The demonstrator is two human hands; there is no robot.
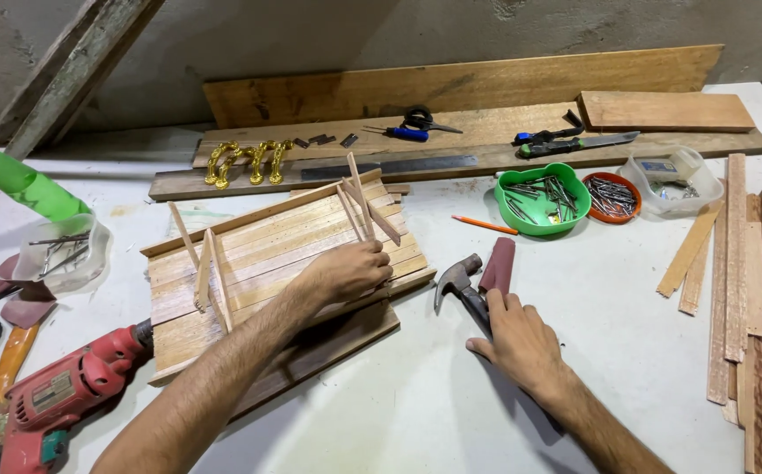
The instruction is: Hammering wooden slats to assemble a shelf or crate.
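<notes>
Slatted wooden panel (267,263) lay flat on white counter (451,386), left of centre, with slats already joined side by side into one board. Thin loose sticks (359,206) leaned across upper right corner, another pair (210,276) across left part; judged not yet fastened. Left hand (346,270) pressed down on right portion of panel, fingers curled over slats near sticks, holding nothing separate. Right hand (517,338) closed around handle of claw hammer (462,285), head resting on counter just beside panel's right edge. Judged mid-assembly, nailing of sticks remaining. Green bowl (542,197) of nails sat beyond hammer, within reach. Open room found in front of and between hands; red drill (65,395) crowded left side, stacked wood strips (754,307) bounded right edge, long planks (486,140) closed off rear.
</notes>
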